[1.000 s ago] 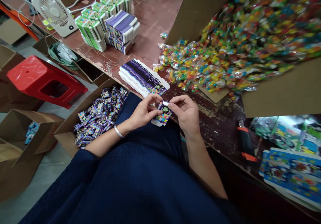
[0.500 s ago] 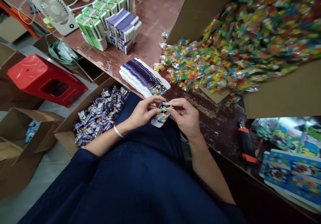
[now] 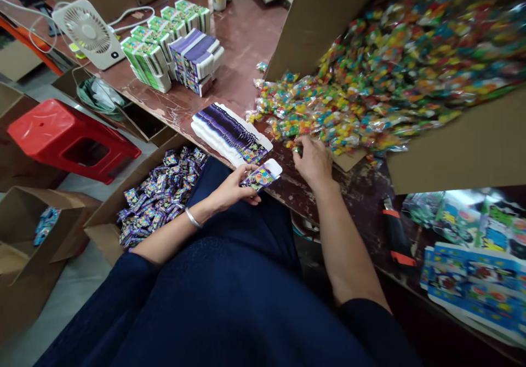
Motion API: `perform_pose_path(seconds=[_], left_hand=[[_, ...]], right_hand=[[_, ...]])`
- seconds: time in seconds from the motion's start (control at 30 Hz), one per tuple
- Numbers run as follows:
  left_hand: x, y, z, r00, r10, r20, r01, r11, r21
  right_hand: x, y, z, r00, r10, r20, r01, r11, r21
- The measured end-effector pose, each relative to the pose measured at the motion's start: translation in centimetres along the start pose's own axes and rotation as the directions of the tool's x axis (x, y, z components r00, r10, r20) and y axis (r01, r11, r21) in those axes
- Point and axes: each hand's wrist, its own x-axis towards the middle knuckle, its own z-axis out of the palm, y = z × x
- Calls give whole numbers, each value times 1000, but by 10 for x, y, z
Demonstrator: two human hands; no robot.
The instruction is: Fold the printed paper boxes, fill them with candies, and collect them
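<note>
My left hand is closed around a small purple candy box, its white end flap raised and pointing up to the right. My right hand reaches to the near edge of a heap of clear candy packets. Its fingers are curled down in a pinch on a candy packet, mostly hidden by the fingertips. Just beyond my left hand, a fanned row of flat purple cartons lies on the brown table.
A large cardboard box spills the packets from the right. Bundled green cartons and purple cartons stand beside a white fan. Filled purple boxes lie in a carton at left, near a red stool. A utility knife lies right.
My right hand has let go of the candy box and moved right and forward to the candy packets. My left hand keeps the box, now turned with its flap upward.
</note>
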Motion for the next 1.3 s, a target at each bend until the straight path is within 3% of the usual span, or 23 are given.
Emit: perform_pose_path(seconds=[0.1, 0.2, 0.33, 0.4, 0.53, 0.67, 0.83, 0.93, 1.07, 1.17, 1.3], left_hand=[[3, -3, -2, 1000, 19, 16, -18, 1000, -26], [7, -5, -7, 992, 125, -33, -118, 981, 152], [10, -3, -10, 972, 236, -15, -199, 850, 488], [9, 0, -9, 965, 261, 9, -218, 786, 578], [4, 1, -2, 952, 301, 51, -265, 732, 628], [0, -2, 1, 946, 317, 61, -292, 758, 584], [0, -4, 7, 924, 382, 6, -354, 852, 386], [0, -3, 11, 897, 438, -57, -410, 873, 264], [-2, -2, 16, 888, 457, -46, -443, 879, 177], [-4, -2, 18, 913, 408, -12, -397, 894, 208], [-4, 1, 18, 922, 387, 9, -380, 901, 210]], right_hand=[[-4, 3, 1, 998, -13, -61, 13, 1000, 15], [-19, 2, -15, 987, 33, -154, 3, 973, 231], [-37, -15, -53, 999, 2, -42, 23, 816, 578], [-42, -29, -70, 999, -48, -13, 45, 786, 617], [-44, -52, -85, 993, -116, -22, 110, 845, 523], [-43, -65, -81, 976, -217, -24, 207, 883, 422], [-51, -75, -67, 941, -299, -161, 339, 821, 459], [-66, -74, -54, 979, -152, -137, 205, 722, 661], [-88, -72, -30, 998, 44, -50, 16, 570, 821], [-99, -77, -20, 989, 129, -74, -14, 575, 818], [-99, -87, -22, 985, 135, -104, 1, 608, 794]])
